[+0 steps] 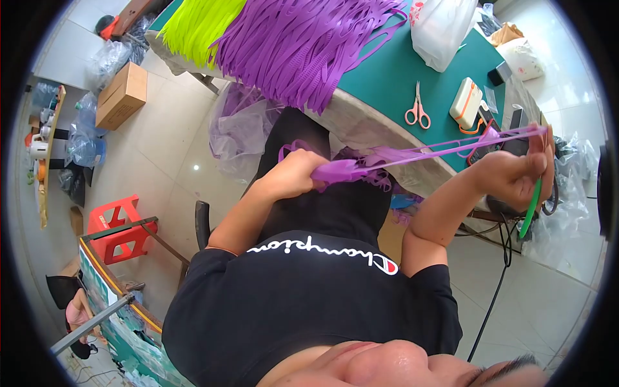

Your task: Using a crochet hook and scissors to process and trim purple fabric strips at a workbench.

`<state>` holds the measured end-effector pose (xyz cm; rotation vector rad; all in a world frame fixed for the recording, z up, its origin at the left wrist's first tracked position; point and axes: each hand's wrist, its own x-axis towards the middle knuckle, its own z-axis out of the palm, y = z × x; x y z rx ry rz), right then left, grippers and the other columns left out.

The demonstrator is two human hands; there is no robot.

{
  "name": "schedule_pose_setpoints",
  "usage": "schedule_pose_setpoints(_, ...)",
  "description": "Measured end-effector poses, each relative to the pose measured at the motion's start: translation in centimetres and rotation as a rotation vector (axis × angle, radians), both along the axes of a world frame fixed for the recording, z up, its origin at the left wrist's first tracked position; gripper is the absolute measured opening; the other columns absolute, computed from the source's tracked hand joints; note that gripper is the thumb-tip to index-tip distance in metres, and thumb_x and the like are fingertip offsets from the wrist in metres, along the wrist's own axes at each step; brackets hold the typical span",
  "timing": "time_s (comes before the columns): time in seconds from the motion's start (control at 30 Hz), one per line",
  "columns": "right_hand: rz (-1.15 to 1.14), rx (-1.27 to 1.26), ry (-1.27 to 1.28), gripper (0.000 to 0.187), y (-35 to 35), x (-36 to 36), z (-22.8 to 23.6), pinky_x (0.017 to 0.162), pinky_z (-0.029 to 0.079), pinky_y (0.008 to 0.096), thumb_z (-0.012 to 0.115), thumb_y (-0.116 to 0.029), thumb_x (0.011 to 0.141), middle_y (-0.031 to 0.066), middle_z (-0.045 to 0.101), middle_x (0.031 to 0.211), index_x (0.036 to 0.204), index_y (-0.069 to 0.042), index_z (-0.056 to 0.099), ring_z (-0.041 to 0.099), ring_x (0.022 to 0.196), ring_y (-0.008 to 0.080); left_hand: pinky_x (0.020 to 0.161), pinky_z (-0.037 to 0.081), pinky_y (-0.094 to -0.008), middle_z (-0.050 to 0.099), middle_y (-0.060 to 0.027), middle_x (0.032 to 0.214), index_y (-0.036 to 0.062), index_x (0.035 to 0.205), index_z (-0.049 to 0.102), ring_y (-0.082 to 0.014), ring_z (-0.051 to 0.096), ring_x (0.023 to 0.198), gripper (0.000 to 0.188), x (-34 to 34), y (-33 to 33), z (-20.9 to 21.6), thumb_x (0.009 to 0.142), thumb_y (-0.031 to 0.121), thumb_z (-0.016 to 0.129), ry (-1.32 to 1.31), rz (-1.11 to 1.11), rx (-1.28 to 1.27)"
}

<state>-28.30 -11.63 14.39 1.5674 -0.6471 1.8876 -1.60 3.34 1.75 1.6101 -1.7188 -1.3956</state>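
My left hand (295, 173) is closed around the near end of a purple rubbery strap (339, 171), above my lap. The strap stretches in thin strands to the right, where my right hand (523, 173) pulls the other end near its raised fingertips. A green-handled tool (530, 209) sticks out below my right hand's curled fingers; its kind is hidden. More loose purple straps (380, 158) lie over my lap under the stretched one. On the table's far left rests a large pile of purple straps (290, 48), with lime-green straps (196, 29) beside it.
The green table (380, 80) bears pink-handled scissors (418, 108), a white-and-orange box-shaped device (467, 103) and a white plastic bag (442, 32). A clear plastic bag (235, 132) hangs low by the table. Left on the floor stand a cardboard box (122, 97) and a red stool (119, 229).
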Motion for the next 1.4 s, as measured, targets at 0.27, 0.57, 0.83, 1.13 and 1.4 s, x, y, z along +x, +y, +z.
schedule_pose_setpoints(0.27, 0.915, 1.312, 0.071, 0.009, 4.2, 5.3, -5.0, 0.066, 0.048, 0.0257, 0.061, -0.006, 0.090, 0.0093, 0.065, 0.084, 0.088, 0.002, 0.063, 0.060, 0.075, 0.0148, 0.064, 0.052, -0.0288, 0.067, -0.0075, 0.078, -0.0019, 0.092, 0.064, -0.0144, 0.064, 0.069, 0.021, -1.5, 1.6, 3.2, 0.085, 0.018, 0.069, 0.881, 0.360, 0.101)
schedule_pose_setpoints(0.57, 0.917, 0.699, 0.379, 0.028, 11.1, 8.1, -9.9, 0.062, 0.053, 0.0312, 0.074, 0.003, 0.067, 0.0140, 0.065, 0.087, 0.093, 0.001, 0.065, 0.065, 0.073, 0.0255, 0.060, 0.051, -0.0267, 0.066, -0.0060, 0.073, -0.0001, 0.092, 0.063, -0.0131, 0.063, 0.065, 0.015, -2.8, 1.3, 2.7, 0.086, 0.013, 0.068, 0.971, 0.749, -0.190)
schedule_pose_setpoints(0.83, 0.867, 0.673, 0.403, 0.023, 11.4, 8.3, -10.6, 0.066, 0.054, 0.0307, 0.071, 0.003, 0.076, 0.0154, 0.065, 0.092, 0.097, 0.000, 0.063, 0.065, 0.077, 0.0251, 0.061, 0.051, -0.0251, 0.067, -0.0060, 0.075, 0.0002, 0.084, 0.065, -0.0112, 0.063, 0.065, 0.012, -2.9, 1.5, 3.1, 0.086, 0.012, 0.068, 0.941, 0.751, -0.211)
schedule_pose_setpoints(1.13, 0.796, 0.577, 0.460, 0.029, 11.1, 8.5, -10.2, 0.061, 0.055, 0.0319, 0.074, 0.001, 0.068, 0.0140, 0.065, 0.089, 0.095, 0.001, 0.064, 0.065, 0.073, 0.0254, 0.060, 0.051, -0.0244, 0.067, -0.0055, 0.074, -0.0001, 0.085, 0.065, -0.0109, 0.063, 0.065, 0.012, -2.9, 1.6, 2.9, 0.085, 0.012, 0.069, 0.932, 0.763, -0.210)
schedule_pose_setpoints(1.4, 0.709, 0.545, 0.512, 0.027, 11.6, 8.4, -10.3, 0.064, 0.054, 0.0327, 0.072, 0.000, 0.070, 0.0119, 0.064, 0.091, 0.096, 0.000, 0.064, 0.064, 0.076, 0.0253, 0.058, 0.050, -0.0238, 0.067, -0.0051, 0.073, -0.0003, 0.084, 0.065, -0.0101, 0.063, 0.064, 0.012, -3.0, 1.8, 3.1, 0.085, 0.011, 0.069, 0.866, 0.768, -0.238)
